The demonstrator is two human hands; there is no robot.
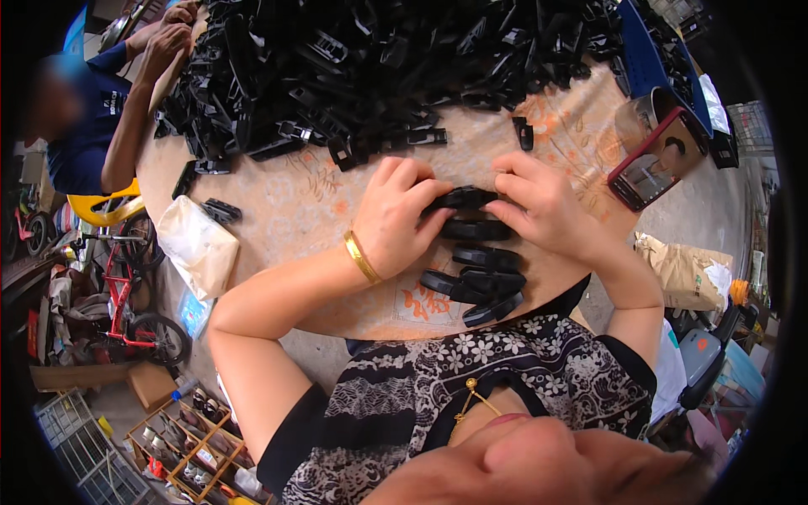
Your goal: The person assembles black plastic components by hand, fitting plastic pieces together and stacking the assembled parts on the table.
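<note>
My left hand (pixel 397 215) and my right hand (pixel 543 206) meet over the round table (pixel 295 206) and both grip one black plastic clip (pixel 465 199) between their fingertips. A gold bangle (pixel 362 257) circles my left wrist. Just below the held piece lies a short column of several finished black clips (pixel 480 273), stacked toward the table's near edge. A big heap of loose black plastic parts (pixel 379 67) covers the far half of the table, a hand's reach beyond my fingers.
Another person in a blue shirt (pixel 84 135) works at the heap's far left with both hands (pixel 168 34). A white bag (pixel 198 244) hangs over the left table edge. A phone in a red case (pixel 656 160) and a blue crate (pixel 652 50) sit at right. Bicycles (pixel 126 303) stand on the floor at left.
</note>
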